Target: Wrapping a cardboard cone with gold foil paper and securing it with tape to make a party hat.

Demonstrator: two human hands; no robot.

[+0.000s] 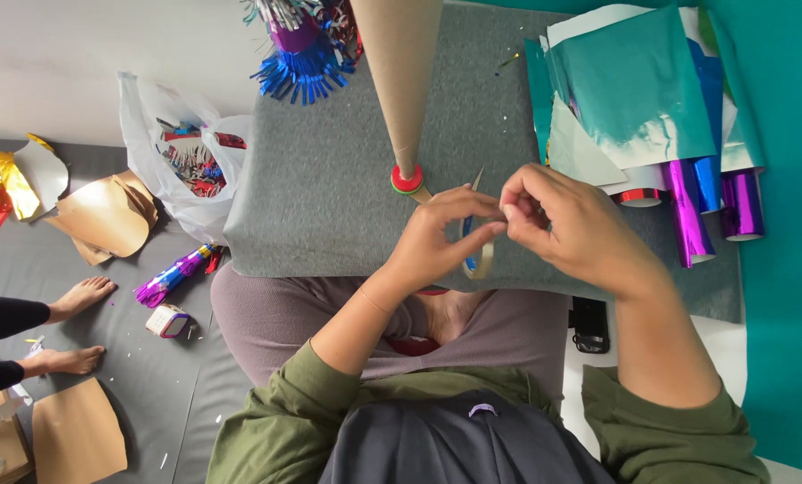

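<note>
While both hands pinch | tape roll (482, 260): clear ring | left hand (437, 242) grips roll | right hand (562, 224) pinches strip

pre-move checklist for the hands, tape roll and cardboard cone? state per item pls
1. Left hand holds the clear tape roll: ok.
2. Right hand pinches at the roll's edge; tape end lifted: cannot tell.
3. Scissors tucked in left hand, blades point away from body: ok.
4. Cardboard cone tip rests on grey board by the red ring: ok.
5. Foil rolls lie apart from both hands: ok.
</note>
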